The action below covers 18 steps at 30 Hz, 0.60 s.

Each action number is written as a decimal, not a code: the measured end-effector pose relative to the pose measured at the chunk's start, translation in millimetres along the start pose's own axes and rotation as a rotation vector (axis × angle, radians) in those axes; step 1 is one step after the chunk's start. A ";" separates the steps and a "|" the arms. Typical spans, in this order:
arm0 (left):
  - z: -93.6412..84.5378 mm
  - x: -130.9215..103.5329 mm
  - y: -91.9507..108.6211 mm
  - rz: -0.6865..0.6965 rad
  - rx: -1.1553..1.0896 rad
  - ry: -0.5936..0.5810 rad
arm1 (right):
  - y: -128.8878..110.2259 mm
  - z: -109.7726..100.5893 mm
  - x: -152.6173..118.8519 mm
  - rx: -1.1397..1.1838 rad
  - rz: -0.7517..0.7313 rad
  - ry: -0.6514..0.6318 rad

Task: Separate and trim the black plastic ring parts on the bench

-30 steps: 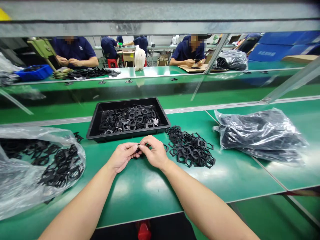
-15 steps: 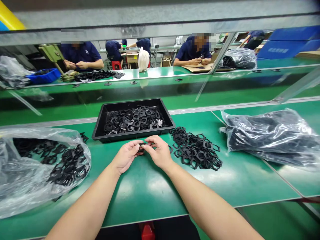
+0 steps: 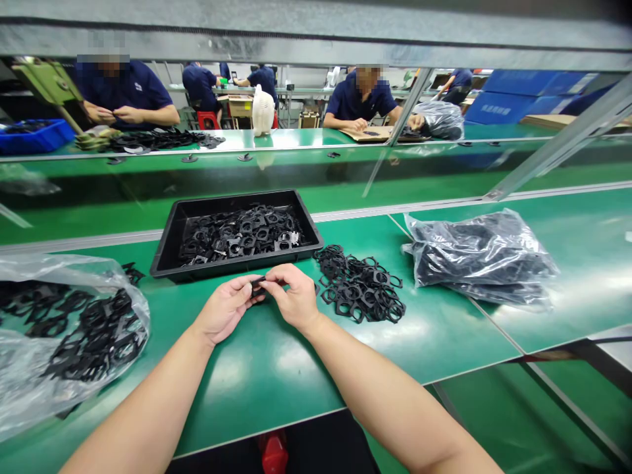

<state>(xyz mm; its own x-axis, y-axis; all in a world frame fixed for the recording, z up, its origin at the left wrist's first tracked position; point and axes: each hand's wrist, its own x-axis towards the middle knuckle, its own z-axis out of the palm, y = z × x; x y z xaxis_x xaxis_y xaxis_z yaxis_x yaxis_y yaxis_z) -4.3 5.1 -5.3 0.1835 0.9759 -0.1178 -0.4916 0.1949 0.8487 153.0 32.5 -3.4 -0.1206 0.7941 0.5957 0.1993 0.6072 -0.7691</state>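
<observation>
My left hand [image 3: 226, 307] and my right hand [image 3: 292, 295] meet over the green table, fingers closed round a small black plastic part [image 3: 258, 284]. Most of that part is covered by the fingers, so its full outline cannot be seen. Just beyond the hands stands a black tray [image 3: 237, 264] holding a heap of black parts with round holes [image 3: 247, 230]. A loose pile of black ring-shaped parts [image 3: 363, 283] lies to the right of my right hand.
At the left, an open clear plastic bag [image 3: 138, 296] spills black parts. Filled plastic bags [image 3: 478, 250] lie at the right. A metal frame post [image 3: 557, 151] slants up on the right. Across the line, co-workers sit at another bench [image 3: 291, 138].
The view has swung to the right, so everything appears further left. My hands keep hold of the small black part, fingers slightly shifted on it. A co-worker opposite has reached an arm sideways.
</observation>
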 end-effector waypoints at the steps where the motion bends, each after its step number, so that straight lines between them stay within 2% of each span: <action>1: -0.1 -0.1 -0.2 0.000 0.001 0.000 | -0.3 -0.1 0.1 0.001 -0.007 0.001; 6: -0.8 -0.7 -1.0 0.003 0.009 -0.021 | -2.1 -1.6 1.1 0.001 -0.044 -0.007; 12: -1.9 -0.7 -0.8 0.009 0.033 -0.027 | -1.1 -3.0 2.5 0.008 -0.011 -0.087; 18: -1.2 0.1 -1.5 0.007 0.018 -0.025 | 0.5 -0.9 0.6 0.044 0.014 -0.037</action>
<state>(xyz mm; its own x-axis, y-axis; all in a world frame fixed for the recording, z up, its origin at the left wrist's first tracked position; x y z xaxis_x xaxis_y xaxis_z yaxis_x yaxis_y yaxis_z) -4.6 5.0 -7.2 0.2019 0.9744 -0.0989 -0.4775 0.1861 0.8587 154.0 33.2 -3.2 -0.1546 0.8023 0.5766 0.1588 0.5962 -0.7870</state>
